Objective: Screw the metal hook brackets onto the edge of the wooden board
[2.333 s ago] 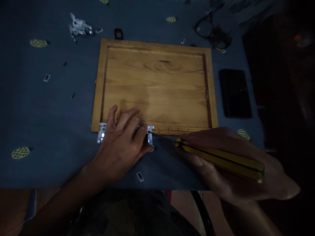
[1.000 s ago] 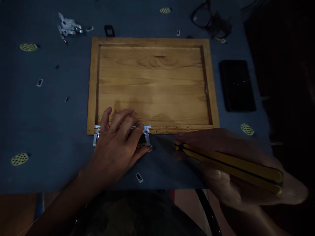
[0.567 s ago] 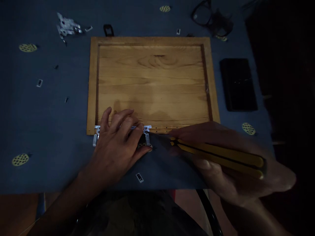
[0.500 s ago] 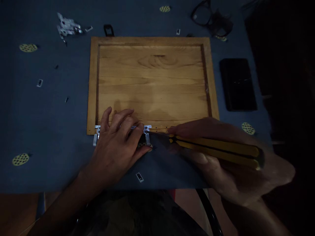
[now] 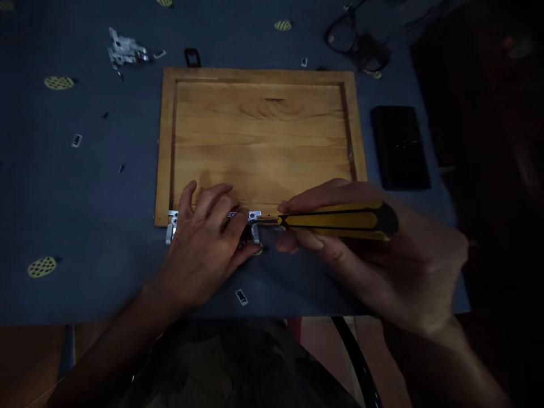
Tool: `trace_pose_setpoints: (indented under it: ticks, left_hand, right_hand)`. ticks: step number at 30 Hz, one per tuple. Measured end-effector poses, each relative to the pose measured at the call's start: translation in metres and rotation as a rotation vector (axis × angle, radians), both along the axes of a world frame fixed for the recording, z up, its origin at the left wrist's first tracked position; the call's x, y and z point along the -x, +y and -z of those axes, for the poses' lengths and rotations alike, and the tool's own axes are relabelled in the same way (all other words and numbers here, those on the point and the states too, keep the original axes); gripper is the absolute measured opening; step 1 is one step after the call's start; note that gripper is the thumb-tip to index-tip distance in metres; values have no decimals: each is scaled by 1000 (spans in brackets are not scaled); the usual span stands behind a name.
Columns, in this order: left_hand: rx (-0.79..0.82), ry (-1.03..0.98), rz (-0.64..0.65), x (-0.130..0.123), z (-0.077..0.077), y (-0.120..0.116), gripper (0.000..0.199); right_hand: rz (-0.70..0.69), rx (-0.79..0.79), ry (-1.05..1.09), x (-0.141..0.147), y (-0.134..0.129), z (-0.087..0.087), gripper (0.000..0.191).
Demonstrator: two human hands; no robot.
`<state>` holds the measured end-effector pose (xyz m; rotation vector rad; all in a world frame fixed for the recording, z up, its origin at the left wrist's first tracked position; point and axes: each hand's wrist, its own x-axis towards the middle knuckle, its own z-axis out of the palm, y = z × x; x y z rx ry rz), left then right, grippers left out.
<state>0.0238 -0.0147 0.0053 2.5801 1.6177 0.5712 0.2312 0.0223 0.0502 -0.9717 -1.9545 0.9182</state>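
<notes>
A framed wooden panel [image 5: 263, 141] lies flat on the dark blue cloth. Along its near edge, towards the left, sits a metal hinge [image 5: 255, 231], partly hidden under my left hand [image 5: 204, 243]. That hand rests on the hinge and the panel's edge with its fingers spread. My right hand [image 5: 382, 255] is closed around a yellow and black screwdriver [image 5: 335, 221]. The screwdriver's shaft points left, with its tip at the right end of the hinge. A screw under the tip is too small to make out.
Metal hinge parts [image 5: 127, 50] lie at the back left, and two small screws [image 5: 121, 168] nearer the panel. Behind the panel are a black buckle-like piece [image 5: 192, 57] and glasses [image 5: 342, 37]. A black case [image 5: 400, 147] lies right of the panel.
The screwdriver and my right hand have moved left and up, and the handle now lies more level. My left hand keeps its place on the hinge. The whole view has shifted slightly.
</notes>
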Motion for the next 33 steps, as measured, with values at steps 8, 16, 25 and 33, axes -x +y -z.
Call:
trace_pose_setpoints:
  ticks: [8,16,25,33]
  left_hand:
    - [-50,4,10,2,5,-1,27]
    - [-22,8,-1,1,6,-1,34]
    - [-14,-26,-10,1,10,-1,30]
    - [-20,-24,-13,1,10,-1,33]
  right_hand:
    - [70,-55,-14,7,2,7,13]
    - [23,-56,-45,2,-1,13,37]
    - [-19,-278,-173,2,7,13,13]
    - [16,-383,-237,10,7,9,4]
